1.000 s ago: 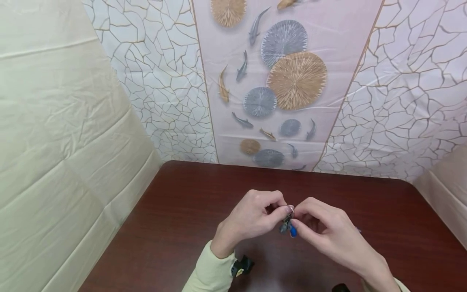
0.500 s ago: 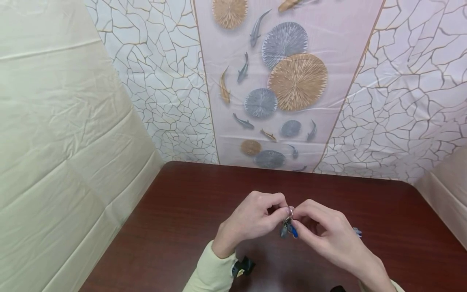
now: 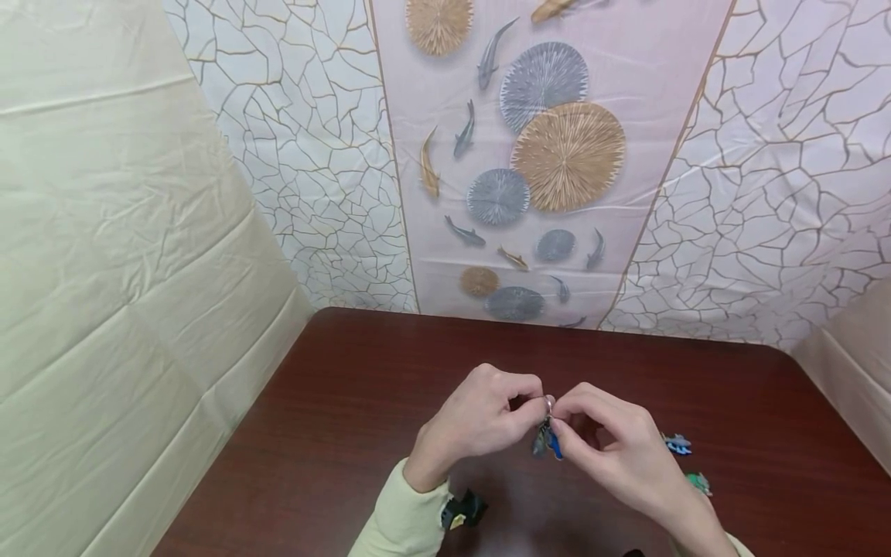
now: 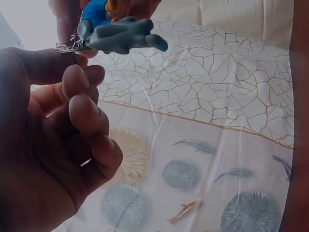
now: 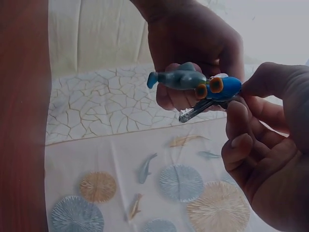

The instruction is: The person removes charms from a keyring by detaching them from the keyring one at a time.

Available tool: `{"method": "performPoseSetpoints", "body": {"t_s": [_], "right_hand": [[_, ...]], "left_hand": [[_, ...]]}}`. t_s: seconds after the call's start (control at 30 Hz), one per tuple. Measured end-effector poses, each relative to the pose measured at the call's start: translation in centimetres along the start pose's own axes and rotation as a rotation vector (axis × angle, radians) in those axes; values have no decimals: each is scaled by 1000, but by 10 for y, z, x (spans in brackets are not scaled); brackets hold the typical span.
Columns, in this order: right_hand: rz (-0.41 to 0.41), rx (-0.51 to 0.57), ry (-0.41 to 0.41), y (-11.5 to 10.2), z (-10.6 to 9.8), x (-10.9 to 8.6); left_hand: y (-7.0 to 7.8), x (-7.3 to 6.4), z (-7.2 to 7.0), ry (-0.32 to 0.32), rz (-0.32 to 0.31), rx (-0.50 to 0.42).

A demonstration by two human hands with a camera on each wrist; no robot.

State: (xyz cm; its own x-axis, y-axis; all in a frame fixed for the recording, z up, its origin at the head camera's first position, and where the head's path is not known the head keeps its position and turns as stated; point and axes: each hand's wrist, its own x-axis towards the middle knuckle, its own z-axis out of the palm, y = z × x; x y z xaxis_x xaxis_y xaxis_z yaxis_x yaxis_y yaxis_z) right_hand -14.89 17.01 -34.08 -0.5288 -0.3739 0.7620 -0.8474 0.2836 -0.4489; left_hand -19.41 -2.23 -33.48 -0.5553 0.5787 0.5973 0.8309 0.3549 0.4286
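Observation:
Above the table, my left hand (image 3: 480, 414) pinches a metal key ring (image 3: 548, 406) between thumb and index finger. From it hang a grey-blue animal-shaped charm (image 4: 125, 36) and a bright blue charm (image 5: 231, 88) with orange parts. A narrow metal piece (image 5: 194, 112) also sticks out beside them in the right wrist view. My right hand (image 3: 619, 445) comes in from the other side, thumb and index finger pinching at the ring end of the blue charm. Fingertips hide part of the ring, so exactly how the charms are joined to it cannot be seen.
Two small figures lie on the dark red-brown table (image 3: 334, 387) beyond my right wrist: a blue-grey one (image 3: 677, 443) and a green-grey one (image 3: 699, 483). A black wrist device (image 3: 465, 509) sits by the left cuff. Patterned cloth (image 3: 334, 155) hangs behind the table.
My right hand has shifted slightly left and tilted, bringing the two figures on the table into view. Ring and charms have moved a little left; both hands keep their pinch.

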Motion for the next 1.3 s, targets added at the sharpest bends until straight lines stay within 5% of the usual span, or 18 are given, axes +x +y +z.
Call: {"method": "performPoseSetpoints", "body": {"t_s": [0.4, 0.6, 0.97, 1.3], "right_hand": [[51, 59, 18, 14, 13, -4], [73, 101, 22, 13, 10, -4], [-32, 263, -6, 9, 8, -4], [-81, 230, -32, 2, 2, -1]], "left_hand": [[-1, -2, -8, -24, -73, 89], [2, -1, -8, -72, -73, -6], [4, -3, -7, -79, -102, -87], [5, -1, -6, -112, -101, -190]]}}
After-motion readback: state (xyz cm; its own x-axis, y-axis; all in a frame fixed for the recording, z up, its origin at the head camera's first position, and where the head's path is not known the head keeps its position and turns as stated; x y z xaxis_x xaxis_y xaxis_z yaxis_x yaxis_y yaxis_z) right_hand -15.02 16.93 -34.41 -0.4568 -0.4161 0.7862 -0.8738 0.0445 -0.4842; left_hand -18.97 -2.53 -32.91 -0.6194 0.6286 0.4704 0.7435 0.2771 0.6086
